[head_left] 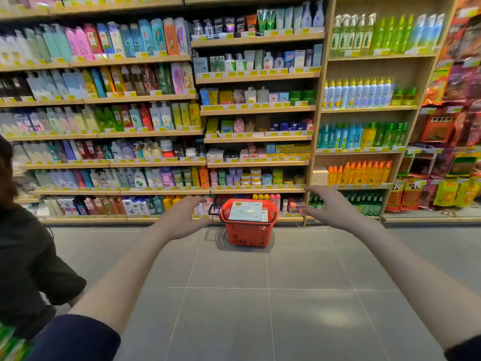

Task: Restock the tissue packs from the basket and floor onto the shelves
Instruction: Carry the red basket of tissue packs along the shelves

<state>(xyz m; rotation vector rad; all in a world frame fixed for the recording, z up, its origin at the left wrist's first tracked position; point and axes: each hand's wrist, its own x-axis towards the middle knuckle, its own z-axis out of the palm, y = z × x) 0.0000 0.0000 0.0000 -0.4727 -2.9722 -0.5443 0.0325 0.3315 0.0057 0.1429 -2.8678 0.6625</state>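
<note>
Red basket (248, 234) of tissue packs (244, 211) well beyond left hand (182, 217) and right hand (331, 208), fingers (194, 200) wide, empty.

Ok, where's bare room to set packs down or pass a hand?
Bare floor lies before the basket, between it and the left hand and right hand, and either side along the shelf base. Shelves are packed full, a pack fills the basket's top, a person crowds the left.

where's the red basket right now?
Head view, centre: red basket stands on the floor before the bottom shelf, between the left hand and right hand, a pale tissue pack in it.
</note>
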